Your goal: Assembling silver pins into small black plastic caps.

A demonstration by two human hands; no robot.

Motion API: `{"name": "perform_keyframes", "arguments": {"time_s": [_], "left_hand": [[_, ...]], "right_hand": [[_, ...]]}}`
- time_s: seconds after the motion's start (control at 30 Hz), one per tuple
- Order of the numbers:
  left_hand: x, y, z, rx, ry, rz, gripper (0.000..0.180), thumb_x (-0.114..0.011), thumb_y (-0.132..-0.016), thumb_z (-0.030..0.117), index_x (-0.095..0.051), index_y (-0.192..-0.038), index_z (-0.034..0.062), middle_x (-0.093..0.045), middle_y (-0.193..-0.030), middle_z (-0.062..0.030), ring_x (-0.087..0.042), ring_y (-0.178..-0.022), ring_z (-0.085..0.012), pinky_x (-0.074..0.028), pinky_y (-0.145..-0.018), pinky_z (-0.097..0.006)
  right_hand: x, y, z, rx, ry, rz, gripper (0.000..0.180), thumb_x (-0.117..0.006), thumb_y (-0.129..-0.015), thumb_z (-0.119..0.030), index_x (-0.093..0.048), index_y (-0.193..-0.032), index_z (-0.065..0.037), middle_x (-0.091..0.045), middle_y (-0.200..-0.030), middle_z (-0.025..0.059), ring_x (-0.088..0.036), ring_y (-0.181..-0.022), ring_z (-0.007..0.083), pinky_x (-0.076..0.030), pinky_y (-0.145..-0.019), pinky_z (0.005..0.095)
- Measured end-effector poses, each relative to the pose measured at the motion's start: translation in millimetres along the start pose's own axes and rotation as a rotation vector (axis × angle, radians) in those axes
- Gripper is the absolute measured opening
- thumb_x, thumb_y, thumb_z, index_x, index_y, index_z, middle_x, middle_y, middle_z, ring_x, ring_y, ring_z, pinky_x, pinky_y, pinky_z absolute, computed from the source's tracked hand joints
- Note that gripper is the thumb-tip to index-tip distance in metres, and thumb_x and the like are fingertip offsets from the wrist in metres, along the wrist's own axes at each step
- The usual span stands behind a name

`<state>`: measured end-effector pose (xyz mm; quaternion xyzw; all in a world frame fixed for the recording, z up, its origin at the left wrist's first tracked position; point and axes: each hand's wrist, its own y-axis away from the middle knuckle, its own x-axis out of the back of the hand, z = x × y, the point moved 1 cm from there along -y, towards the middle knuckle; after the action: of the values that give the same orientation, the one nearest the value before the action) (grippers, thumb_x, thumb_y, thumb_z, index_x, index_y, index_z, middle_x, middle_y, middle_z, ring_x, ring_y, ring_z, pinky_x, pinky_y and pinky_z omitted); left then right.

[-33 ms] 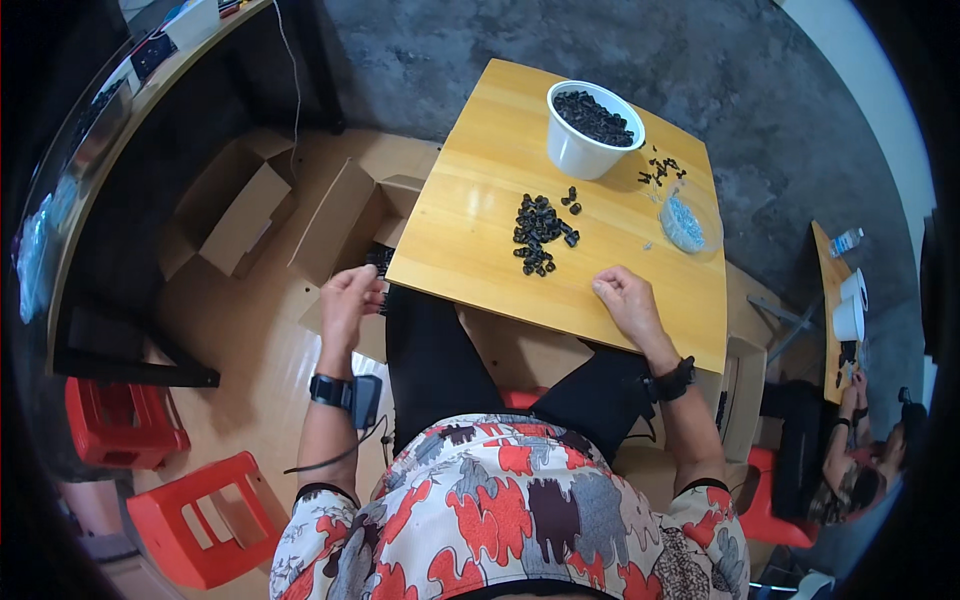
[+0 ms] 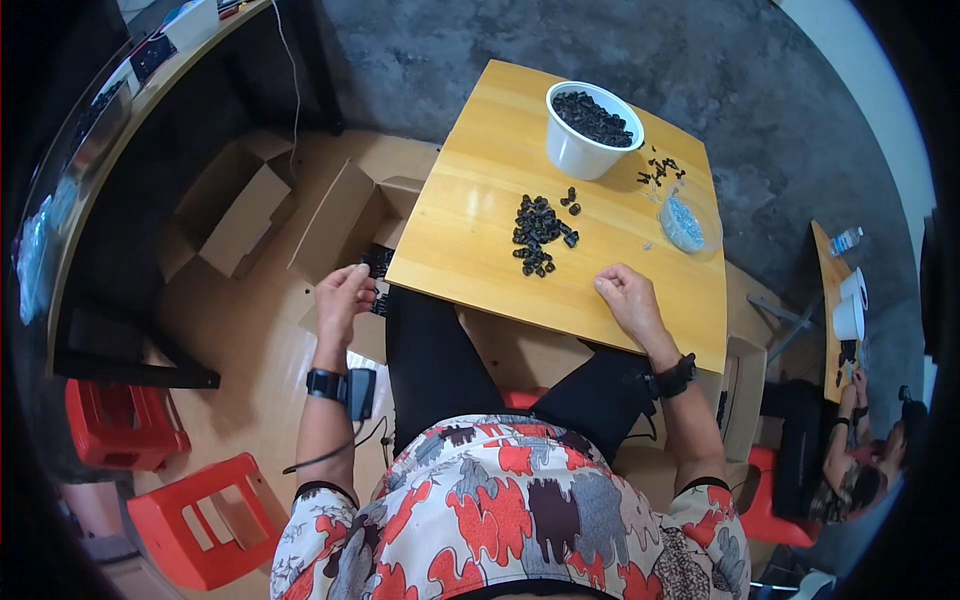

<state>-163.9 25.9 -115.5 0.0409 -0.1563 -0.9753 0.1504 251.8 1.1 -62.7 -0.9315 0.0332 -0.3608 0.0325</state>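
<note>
My left hand (image 2: 342, 298) hangs off the table's left edge, beside an open cardboard box (image 2: 336, 218) with black parts in it. Its fingers are loosely bent and a little apart, with nothing visible in them. Over the near right part of the wooden table (image 2: 470, 185), my right hand (image 2: 628, 300) is closed, thumb against curled fingers; whatever it may hold is hidden. A loose pile of small black plastic parts (image 2: 538, 228) lies on the tabletop, left of and beyond my right hand.
At the table's far side stands a white bucket (image 2: 578, 156) full of black parts. To its right lie thin black pieces (image 2: 656, 172) and a clear bowl (image 2: 684, 226) of light-blue bits. Red stools (image 2: 205, 520) stand at lower left. Another person (image 2: 860, 470) sits at far right.
My left hand has shifted slightly left, and its fingers look a little looser. My right hand has barely moved.
</note>
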Motion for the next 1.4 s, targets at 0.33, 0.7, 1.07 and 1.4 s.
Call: {"name": "perform_keyframes", "arguments": {"time_s": [0.33,0.7,1.07,1.4], "left_hand": [[7.7,-17.8,-6.1,-0.024,0.143,0.079,0.033,-0.060,-0.089,0.018,-0.054,-0.115,-0.0014,-0.065,-0.084,-0.0083,-0.060,-0.064,-0.0089,-0.049,-0.054,-0.020],[-99.9,58.3,29.4,-0.247,0.207,-0.352,0.020,-0.056,-0.091,0.012,-0.060,-0.107,0.0006,-0.066,-0.082,-0.0077,-0.059,-0.066,-0.0091,-0.048,-0.060,-0.021],[-209.5,78.8,4.0,-0.185,0.005,-0.801,0.033,-0.058,-0.091,0.022,-0.058,-0.116,-0.0007,-0.063,-0.084,-0.0023,-0.056,-0.067,-0.0058,-0.048,-0.058,-0.020],[-206.2,82.2,1.4,-0.233,0.046,-0.768,0.015,-0.055,-0.093,0.015,-0.061,-0.097,0.0017,-0.065,-0.083,-0.0032,-0.059,-0.068,-0.0061,-0.049,-0.060,-0.020]], "right_hand": [[-23.1,-36.6,-35.0,0.211,0.207,0.109,0.018,-0.066,-0.079,-0.016,-0.062,-0.091,-0.003,-0.063,-0.081,0.0133,-0.063,-0.073,0.0280,-0.049,-0.064,0.0381],[-33.4,-47.7,-18.6,0.171,0.359,0.215,0.014,-0.065,-0.077,-0.018,-0.061,-0.083,-0.006,-0.064,-0.079,0.0117,-0.062,-0.071,0.0310,-0.050,-0.063,0.0411],[-34.3,21.6,-30.7,-0.013,-0.367,0.256,0.011,-0.065,-0.080,-0.006,-0.061,-0.087,0.001,-0.062,-0.071,0.0017,-0.054,-0.060,0.0033,-0.045,-0.054,0.0200],[0.7,9.7,-13.1,0.149,-0.036,0.246,0.014,-0.064,-0.079,-0.008,-0.064,-0.091,-0.002,-0.063,-0.081,0.0121,-0.063,-0.070,0.0236,-0.051,-0.064,0.0336]]}}
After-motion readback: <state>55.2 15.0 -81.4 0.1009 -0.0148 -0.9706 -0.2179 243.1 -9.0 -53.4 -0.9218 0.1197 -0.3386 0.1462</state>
